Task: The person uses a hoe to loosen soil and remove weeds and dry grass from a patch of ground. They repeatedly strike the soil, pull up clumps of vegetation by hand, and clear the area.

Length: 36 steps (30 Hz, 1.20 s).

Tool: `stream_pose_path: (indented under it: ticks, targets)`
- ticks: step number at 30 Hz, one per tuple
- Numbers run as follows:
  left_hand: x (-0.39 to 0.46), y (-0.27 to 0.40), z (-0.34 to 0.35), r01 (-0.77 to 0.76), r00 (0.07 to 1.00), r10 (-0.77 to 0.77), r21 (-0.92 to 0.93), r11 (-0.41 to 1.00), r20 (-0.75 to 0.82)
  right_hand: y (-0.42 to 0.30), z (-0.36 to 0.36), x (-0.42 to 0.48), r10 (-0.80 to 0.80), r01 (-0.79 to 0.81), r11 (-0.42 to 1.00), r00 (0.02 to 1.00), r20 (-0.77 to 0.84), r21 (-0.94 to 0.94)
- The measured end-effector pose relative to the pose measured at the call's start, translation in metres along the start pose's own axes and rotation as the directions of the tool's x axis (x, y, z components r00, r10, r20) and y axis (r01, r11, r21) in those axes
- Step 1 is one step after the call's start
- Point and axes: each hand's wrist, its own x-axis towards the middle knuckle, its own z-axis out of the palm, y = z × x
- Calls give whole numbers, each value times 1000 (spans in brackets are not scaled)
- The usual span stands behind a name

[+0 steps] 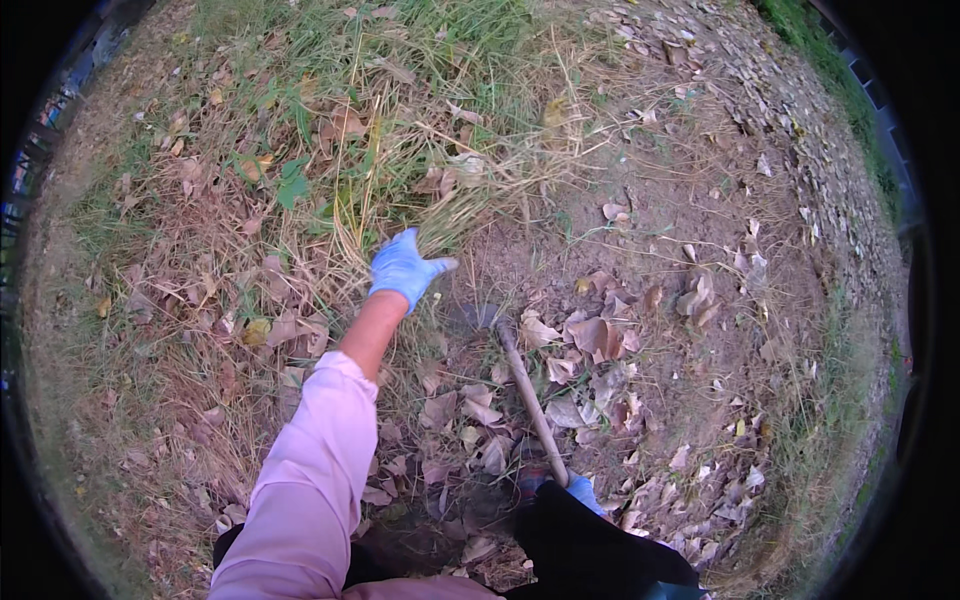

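Observation:
My left hand (405,270) wears a blue glove and reaches over the ground, its thumb spread away from the fingers. Just beyond it lies a clump of long, partly dry grass (469,210), bent over to the right. Some fingertips are hidden among the stems. In my right hand (584,493), also blue-gloved and partly covered by my dark trouser leg (600,544), is the wooden handle (534,405) of a short hoe. The hoe's metal blade (478,315) rests on the soil below and right of my left hand, partly covered by soil and grass.
Dry fallen leaves (592,337) are scattered around the hoe. Bare soil (555,240) stretches to the right, with a thicker band of leaves (810,150) beyond. Green grass (465,37) grows at the top. Matted straw (202,360) covers the left side.

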Motion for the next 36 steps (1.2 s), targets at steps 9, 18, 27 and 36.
stream_pose_path:
  ticks: [9, 18, 27, 36]
  targets:
    - [37, 28, 87, 126, 991, -136, 334, 934, 8, -7, 11, -7, 22, -27, 992, 999, 40, 121]
    - [33, -73, 27, 80, 987, -161, -805, 588, -20, -85, 0, -7, -107, 172, 951, 963, -247, 258]
    - [-90, -97, 46, 223, 964, -226, -894, 388, 142, -31, -40, 33, 84, 201, 837, 873, -481, 510]
    - [-224, 36, 53, -263, 904, 321, -226, 938, 282, -20, -31, 37, -13, 204, 924, 862, -506, 324]
